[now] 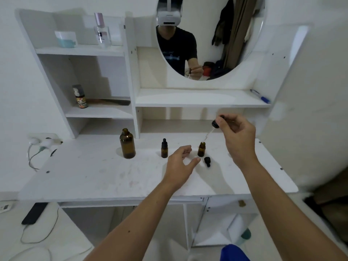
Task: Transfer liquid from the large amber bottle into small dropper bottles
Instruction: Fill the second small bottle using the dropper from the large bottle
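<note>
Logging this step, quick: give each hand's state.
Left hand: open, holding nothing.
Right hand: closed on the dropper, tip above the open small bottle.

Both bare forearms come in from about 6 o'clock. The left hand (180,162) is low, palm down, fingers loosely spread and open, the thumb pointing to 3 o'clock, and it grips nothing. The right hand (238,137) is raised higher, wrist bent, thumb and fingertips pinched together toward 10 o'clock.
</note>
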